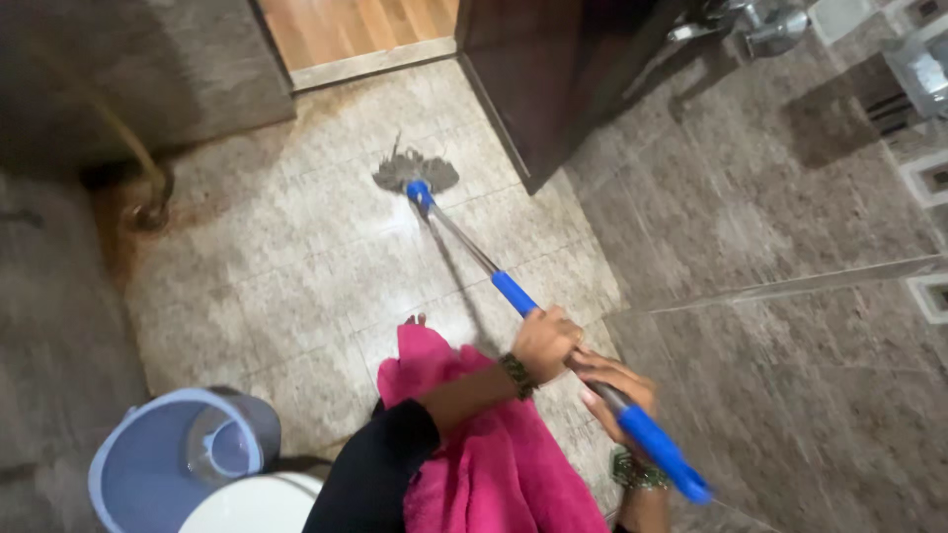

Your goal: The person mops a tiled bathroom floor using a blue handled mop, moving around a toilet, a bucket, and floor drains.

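Both hands on the mop (513,296), which runs from 5 o'clock up to 11 o'clock across the tiled floor (296,266). Left hand (545,341) wrapped tight round the shaft just below the upper blue sleeve; right hand (614,392) closed round the shaft lower down, near the blue end grip at 5 o'clock. Hands near each other but not touching: the forward one looks placed to steer, the rear one to push. Shaft slopes low, so the grey head (415,173) lies flat and splayed on the tiles at 12 o'clock, near the dark door (553,79) and short of the threshold (370,64). Wet sheen around the head. Pink cloth (474,444) hangs at the person's front, under the left forearm. Blue bucket (163,459) at 8 o'clock, well apart from the mop, with a smaller container inside; a white rim touches it at 7 o'clock. Brown stain by the wall at 9 o'clock.
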